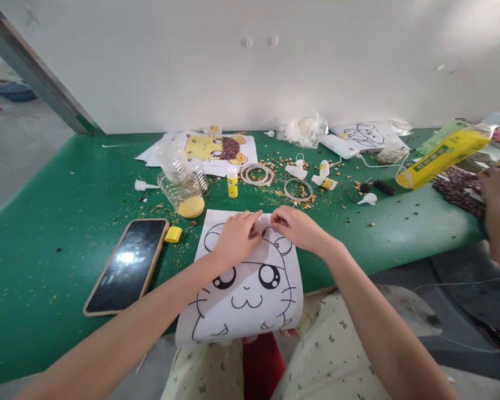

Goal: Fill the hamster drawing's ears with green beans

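The paper sheet (245,286) looks matt, the phone (127,272) glossy.

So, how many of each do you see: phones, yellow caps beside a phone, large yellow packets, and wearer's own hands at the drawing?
Phone: 1
Yellow cap: 1
Large yellow packet: 1
Hands at the drawing: 2 (left hand, right hand)
Total: 5

Craft wkspace, per glue btl (232,185), seeds (457,190) & line dwg (246,290).
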Demonstrator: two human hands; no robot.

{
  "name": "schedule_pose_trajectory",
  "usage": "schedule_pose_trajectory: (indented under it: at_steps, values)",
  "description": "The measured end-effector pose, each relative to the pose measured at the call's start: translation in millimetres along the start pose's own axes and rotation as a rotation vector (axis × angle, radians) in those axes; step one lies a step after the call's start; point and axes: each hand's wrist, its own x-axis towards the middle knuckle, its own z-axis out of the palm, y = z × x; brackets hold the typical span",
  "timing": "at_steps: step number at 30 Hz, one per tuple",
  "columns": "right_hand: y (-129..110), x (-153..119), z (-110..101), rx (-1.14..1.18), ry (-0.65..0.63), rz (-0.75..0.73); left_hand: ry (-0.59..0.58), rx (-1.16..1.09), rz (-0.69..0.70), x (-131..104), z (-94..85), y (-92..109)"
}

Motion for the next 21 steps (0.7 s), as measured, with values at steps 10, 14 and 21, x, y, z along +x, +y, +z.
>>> schedule_pose_trajectory:
  at_steps: [10,14,21]
  values:
    - [0.4,9.3,9.2,0.002,-0.023,-0.016,0.037,-0.084,0.003,-3.1,3.2,1.3]
    - [0.8,10.5,7.3,0.020,-0.038,-0.027,0.042,-0.101,0.008,-3.9,2.6,0.6]
    - [0.9,10.3,6.3,0.048,-0.026,-0.018,0.041,-0.106,0.015,-4.5,1.8,0.6]
